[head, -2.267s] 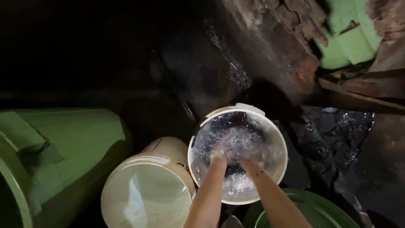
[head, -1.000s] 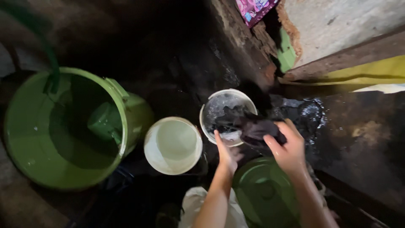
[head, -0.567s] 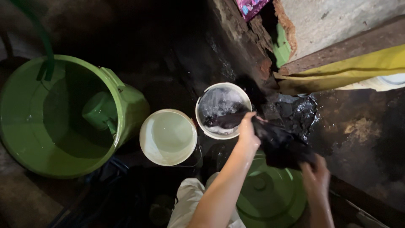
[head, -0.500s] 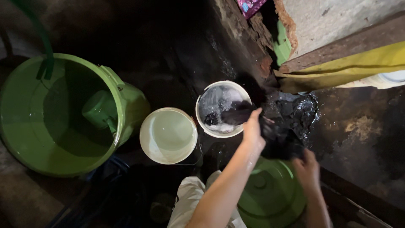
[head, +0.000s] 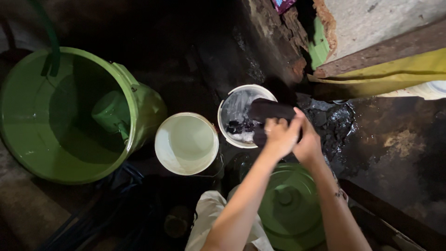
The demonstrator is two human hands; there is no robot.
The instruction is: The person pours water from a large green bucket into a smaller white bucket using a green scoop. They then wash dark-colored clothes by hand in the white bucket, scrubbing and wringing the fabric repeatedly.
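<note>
Near the middle of the frame, a little to the right, both hands meet over the edge of a small white bucket [head: 246,116]. The left hand [head: 280,135] has its fingers curled tightly and grips a dark wet cloth [head: 269,110]. The right hand [head: 307,139] sits just beside it, touching it, and its fingers are also closed around the same cloth, though most of them are hidden behind the left hand. The cloth hangs partly over the right rim of the white bucket, and its lower end reaches down inside, where some foamy water shows. Just left of this bucket stands a second pale bucket [head: 186,143] with a plain, light inside; the two are near each other, but I cannot tell whether they touch. In the left part of the frame there is a big green bin [head: 69,116], open on top, and a green scoop with a handle [head: 110,113] lies inside it. A dark green hose [head: 50,42] comes down from the upper left and goes over the rim of this bin. Below the hands, in the lower middle of the frame, a round green lid [head: 289,204] with a knob in its centre covers another container. The ground around everything is dark and wet. In the upper right, a yellow sheet [head: 395,74] lies along a rough wall [head: 371,18].
</note>
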